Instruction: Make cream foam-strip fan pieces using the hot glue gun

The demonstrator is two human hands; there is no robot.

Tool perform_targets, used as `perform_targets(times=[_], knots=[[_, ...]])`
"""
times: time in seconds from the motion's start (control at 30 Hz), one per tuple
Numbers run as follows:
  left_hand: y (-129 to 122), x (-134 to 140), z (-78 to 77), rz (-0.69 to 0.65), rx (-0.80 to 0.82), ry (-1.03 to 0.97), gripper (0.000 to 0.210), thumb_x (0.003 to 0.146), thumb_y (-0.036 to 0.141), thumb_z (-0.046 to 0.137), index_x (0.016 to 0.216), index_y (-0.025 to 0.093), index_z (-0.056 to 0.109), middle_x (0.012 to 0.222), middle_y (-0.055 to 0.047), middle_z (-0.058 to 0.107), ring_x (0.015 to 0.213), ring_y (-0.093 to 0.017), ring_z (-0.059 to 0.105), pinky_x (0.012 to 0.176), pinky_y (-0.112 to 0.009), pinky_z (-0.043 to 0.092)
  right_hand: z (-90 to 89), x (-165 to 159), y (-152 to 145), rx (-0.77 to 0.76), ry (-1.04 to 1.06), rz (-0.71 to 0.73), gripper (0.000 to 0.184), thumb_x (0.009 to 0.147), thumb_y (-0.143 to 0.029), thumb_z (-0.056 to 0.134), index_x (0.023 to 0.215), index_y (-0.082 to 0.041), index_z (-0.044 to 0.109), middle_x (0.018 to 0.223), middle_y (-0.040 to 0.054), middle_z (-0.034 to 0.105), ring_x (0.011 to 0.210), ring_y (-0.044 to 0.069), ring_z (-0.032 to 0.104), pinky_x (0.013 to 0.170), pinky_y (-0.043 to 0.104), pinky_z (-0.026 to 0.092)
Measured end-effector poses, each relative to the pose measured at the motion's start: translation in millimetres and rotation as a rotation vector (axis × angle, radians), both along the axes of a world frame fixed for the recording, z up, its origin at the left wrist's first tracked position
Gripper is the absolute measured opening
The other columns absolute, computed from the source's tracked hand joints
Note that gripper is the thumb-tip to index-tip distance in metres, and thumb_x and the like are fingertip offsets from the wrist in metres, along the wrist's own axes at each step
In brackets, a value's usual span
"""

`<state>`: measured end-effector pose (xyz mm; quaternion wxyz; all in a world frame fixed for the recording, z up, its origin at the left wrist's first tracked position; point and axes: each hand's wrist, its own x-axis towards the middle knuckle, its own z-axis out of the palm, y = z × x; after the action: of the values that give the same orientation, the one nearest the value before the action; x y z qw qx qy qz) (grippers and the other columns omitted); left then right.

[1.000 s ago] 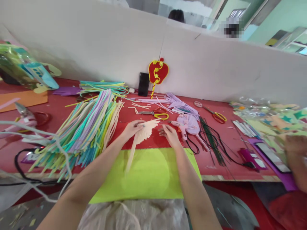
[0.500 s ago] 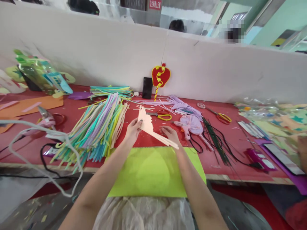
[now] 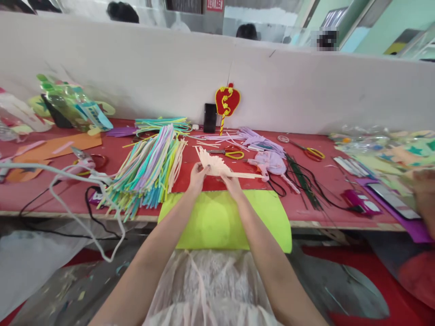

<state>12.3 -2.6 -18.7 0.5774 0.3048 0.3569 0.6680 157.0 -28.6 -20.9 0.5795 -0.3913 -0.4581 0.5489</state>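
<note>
Between my hands is a pale pink fan-shaped piece point(image 3: 213, 164) built from chenille stems, with long loose ends pointing right. My left hand point(image 3: 199, 175) is closed on its left side, thumb on top. My right hand point(image 3: 231, 180) pinches its lower right part, where the long stems run out. Just behind it lie scissors point(image 3: 234, 154) with yellow and red handles. Left of my hands is a big bundle of multicoloured chenille stems point(image 3: 149, 167). A yellow-green sheet point(image 3: 217, 222) covers the table edge under my forearms.
A lilac glue gun point(image 3: 270, 163) and purple stems point(image 3: 258, 140) lie to the right, beside dark green wires point(image 3: 304, 181). A red fan-shaped ornament point(image 3: 227, 102) leans on the white partition near a black phone point(image 3: 210, 118). A white cable loop point(image 3: 84, 222) hangs at left. Another person's hand point(image 3: 424, 194) shows far right.
The pale pink piece has turned so its long ends point level to the right instead of down-right. My right hand has moved left and taken hold of it.
</note>
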Motion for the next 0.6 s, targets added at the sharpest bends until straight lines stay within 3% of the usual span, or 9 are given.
perform_targets(times=[0.27, 0.6], knots=[[1, -3, -8.6, 0.004, 0.077, 0.112, 0.034, 0.062, 0.041, 0.076, 0.081, 0.017, 0.062, 0.08, 0.0, 0.065, 0.072, -0.013, 0.062, 0.069, -0.026, 0.051, -10.4, 6, 9, -0.063, 0.045, -0.162, 0.041, 0.063, -0.05, 0.076, 0.087, -0.017, 0.069, 0.074, 0.0023, 0.07, 0.062, 0.017, 0.064, 0.056, 0.031, 0.053], [10, -4, -12.0, 0.056, 0.073, 0.365, 0.032, 0.063, 0.042, 0.075, 0.081, 0.016, 0.068, 0.076, -0.003, 0.069, 0.072, -0.016, 0.064, 0.071, -0.027, 0.049, -3.6, 6, 15, -0.037, 0.222, -0.213, 0.041, 0.057, -0.04, 0.081, 0.088, -0.017, 0.069, 0.084, 0.0011, 0.071, 0.075, 0.016, 0.064, 0.072, 0.032, 0.056]])
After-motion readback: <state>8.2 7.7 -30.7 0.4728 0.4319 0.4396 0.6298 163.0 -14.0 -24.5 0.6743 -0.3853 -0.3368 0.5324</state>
